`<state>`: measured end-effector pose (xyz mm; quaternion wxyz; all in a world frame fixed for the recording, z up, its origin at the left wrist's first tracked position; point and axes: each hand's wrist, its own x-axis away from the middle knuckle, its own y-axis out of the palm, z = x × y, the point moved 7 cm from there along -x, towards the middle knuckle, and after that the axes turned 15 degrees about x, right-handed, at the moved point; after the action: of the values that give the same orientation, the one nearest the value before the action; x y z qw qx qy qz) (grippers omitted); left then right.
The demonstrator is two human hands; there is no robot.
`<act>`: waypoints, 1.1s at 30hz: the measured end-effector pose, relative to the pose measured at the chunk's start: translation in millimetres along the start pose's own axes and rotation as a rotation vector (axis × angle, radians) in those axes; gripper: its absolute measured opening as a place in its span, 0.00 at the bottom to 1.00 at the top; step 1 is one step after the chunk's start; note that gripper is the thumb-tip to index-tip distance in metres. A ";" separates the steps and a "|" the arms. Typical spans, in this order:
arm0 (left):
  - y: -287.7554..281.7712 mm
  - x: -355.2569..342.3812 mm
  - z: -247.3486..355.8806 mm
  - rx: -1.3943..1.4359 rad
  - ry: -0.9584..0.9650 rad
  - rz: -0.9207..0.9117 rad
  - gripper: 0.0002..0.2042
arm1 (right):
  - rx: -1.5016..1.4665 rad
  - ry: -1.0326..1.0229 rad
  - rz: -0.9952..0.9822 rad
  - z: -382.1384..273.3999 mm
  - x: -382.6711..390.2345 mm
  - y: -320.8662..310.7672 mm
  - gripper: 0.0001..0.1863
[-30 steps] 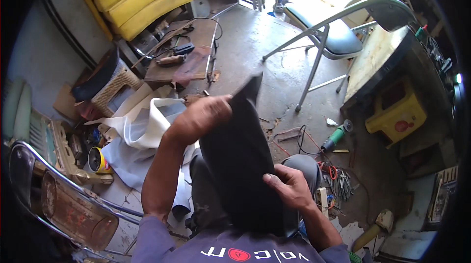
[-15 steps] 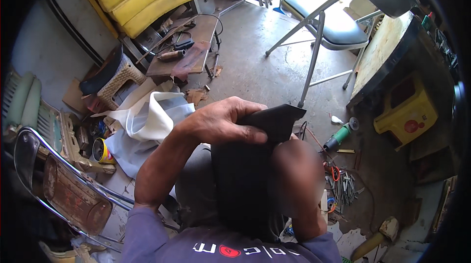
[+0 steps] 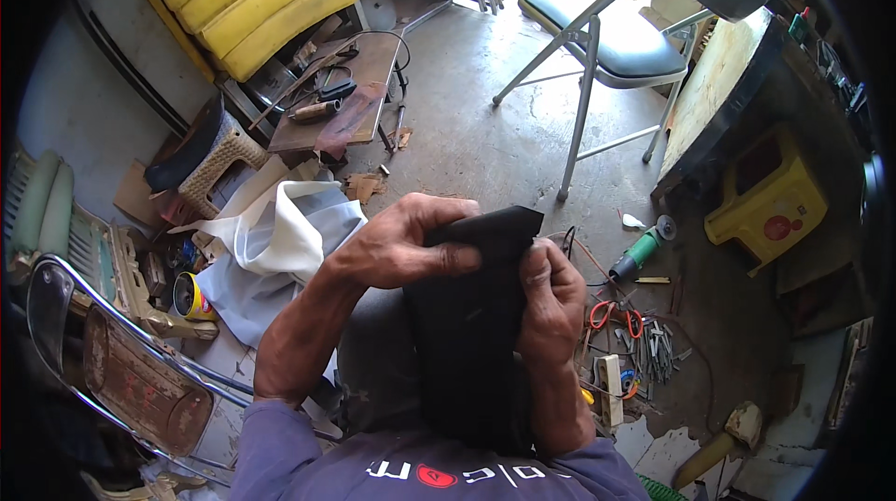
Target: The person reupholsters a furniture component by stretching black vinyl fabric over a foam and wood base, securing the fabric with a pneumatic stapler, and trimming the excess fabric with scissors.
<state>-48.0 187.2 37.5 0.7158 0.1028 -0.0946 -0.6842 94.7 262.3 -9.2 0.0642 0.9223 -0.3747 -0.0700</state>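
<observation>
The black sheet (image 3: 471, 333) lies over the person's lap, its top edge folded over and raised between both hands. The left hand (image 3: 411, 241) is closed on that fold, thumb in front; the right hand (image 3: 549, 300) is curled shut, seemingly pinching the right edge just below the corner. If the left thumb eased, the fold would likely spring open; an uneven pull from the right could skew it. Should the sheet slide off the lap, it might snag on the metal bits (image 3: 658, 347) or grinder (image 3: 642, 253) on the floor (image 3: 467, 151). The left fingertips behind the fold are hidden, as are most of the right ones. The sheet's lower end merges with dark trousers, so its outline is hard to tell
</observation>
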 end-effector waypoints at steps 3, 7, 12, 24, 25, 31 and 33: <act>-1.0 10.1 8.0 -0.058 0.058 0.066 0.14 | -0.102 0.067 -0.117 0.5 -7.4 18.5 0.18; -2.5 21.5 16.9 -0.340 0.223 0.226 0.15 | -0.041 0.056 -0.294 9.2 -16.6 33.2 0.17; 11.5 43.1 18.3 -0.698 0.250 0.494 0.27 | -0.169 0.178 -0.376 34.6 -18.8 46.7 0.19; 1.6 53.3 -18.6 -0.501 0.268 0.733 0.34 | -0.080 0.390 -0.574 48.1 -32.6 66.3 0.20; -0.2 52.7 -20.6 -0.402 0.261 0.738 0.31 | -0.057 0.414 -0.557 50.4 -30.6 64.7 0.20; -34.7 81.8 -12.1 -0.363 0.395 0.710 0.26 | 0.574 0.128 -0.061 23.9 6.0 -44.6 0.14; -54.6 87.1 -10.4 -0.355 0.439 0.691 0.26 | 0.395 0.254 0.312 65.1 39.0 -130.3 0.12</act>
<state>-93.6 98.1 12.0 0.9120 0.0838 0.1497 -0.3726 199.8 323.4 -98.5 -0.0604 0.8494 -0.5075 0.1312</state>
